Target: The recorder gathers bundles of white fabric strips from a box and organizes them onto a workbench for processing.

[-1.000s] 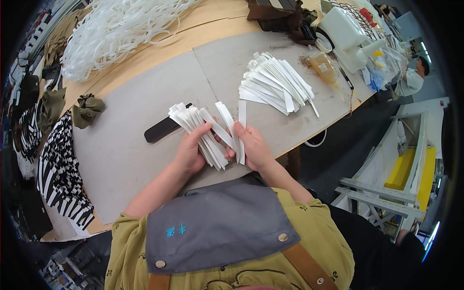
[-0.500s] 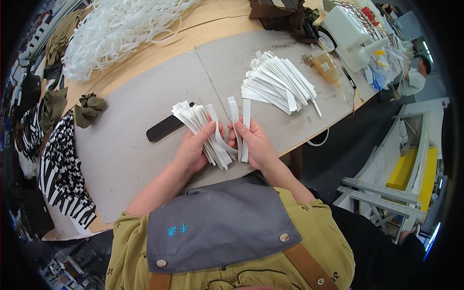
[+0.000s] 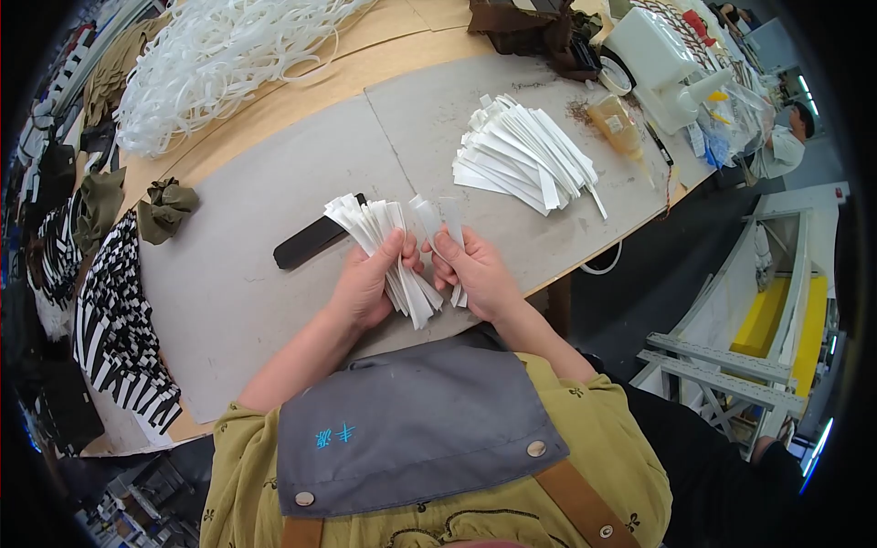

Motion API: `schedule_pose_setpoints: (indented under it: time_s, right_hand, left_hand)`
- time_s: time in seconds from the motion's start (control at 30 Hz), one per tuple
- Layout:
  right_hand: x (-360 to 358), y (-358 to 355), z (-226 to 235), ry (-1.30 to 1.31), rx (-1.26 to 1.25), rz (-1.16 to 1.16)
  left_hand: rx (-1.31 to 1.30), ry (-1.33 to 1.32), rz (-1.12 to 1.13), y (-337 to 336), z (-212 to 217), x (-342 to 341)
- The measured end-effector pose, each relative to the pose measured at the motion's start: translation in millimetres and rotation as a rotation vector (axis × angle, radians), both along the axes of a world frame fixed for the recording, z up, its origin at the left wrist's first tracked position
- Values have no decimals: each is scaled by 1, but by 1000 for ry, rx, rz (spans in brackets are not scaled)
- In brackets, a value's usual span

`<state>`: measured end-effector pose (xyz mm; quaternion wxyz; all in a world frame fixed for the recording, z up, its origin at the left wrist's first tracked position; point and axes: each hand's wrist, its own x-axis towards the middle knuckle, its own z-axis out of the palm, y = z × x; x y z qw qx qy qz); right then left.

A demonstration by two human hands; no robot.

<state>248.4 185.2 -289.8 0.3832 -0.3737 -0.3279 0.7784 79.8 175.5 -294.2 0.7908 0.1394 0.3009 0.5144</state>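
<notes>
Across the big grey work mat, which covers most of the wooden table, everything else is laid out, so going by size: a huge tangle of white cord is heaped at the far left and looks untouched. Then a fair-sized fanned pile of white strips is lying on the mat at the far right, well apart from the hands, so by the look of it a decent share has already been dealt with and set down. A black flat bar is seen just beyond the hands, partly hidden under the held strips.

Smaller again: a thick bundle of white strips is clamped in the left hand, fingers curled tight around it, fanned out at the top. Looks like plenty left to go through, maybe about as much as the finished pile, hard to be sure.

Smallest: a couple of single strips are pinched upright in the right hand, thumb pressed against fingers, touching the bundle's edge.
</notes>
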Motion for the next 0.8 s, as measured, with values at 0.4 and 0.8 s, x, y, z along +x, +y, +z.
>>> schedule_pose_setpoints:
  time_s: [0.4, 0.8]
  right_hand:
    - [-5, -3, 12, -119, 16, 66]
    - [-7, -5, 8, 2, -5, -58]
  left_hand:
    - [17, 116, -43, -1, 0, -3]
    - [50, 106, -9, -2, 3, -2]
